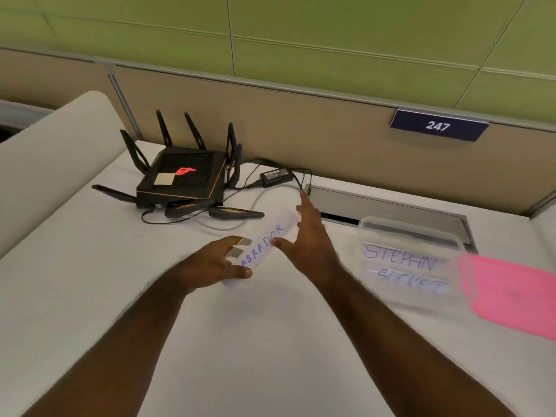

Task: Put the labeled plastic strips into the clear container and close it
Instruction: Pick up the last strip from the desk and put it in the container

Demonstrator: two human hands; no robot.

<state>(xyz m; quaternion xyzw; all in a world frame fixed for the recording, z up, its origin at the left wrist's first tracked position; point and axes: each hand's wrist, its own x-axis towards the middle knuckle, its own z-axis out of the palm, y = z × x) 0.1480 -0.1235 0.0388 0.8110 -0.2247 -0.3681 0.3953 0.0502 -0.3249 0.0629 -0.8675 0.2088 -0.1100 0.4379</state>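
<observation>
Left hand [212, 263] fingers curled around the near end of a white labeled strip [264, 245], thumb pressed on top, strip angled away toward the right. Right hand [307, 236] fingers spread and loose beside the strip's far end, gripping nothing. Blue handwriting on the strip. To the right, on the white desk [255, 341], a clear container [412, 260], blurred, with two more lettered strips inside. Pink sheet [511, 299] touching its right side. Black router [183, 179] farther back.
</observation>
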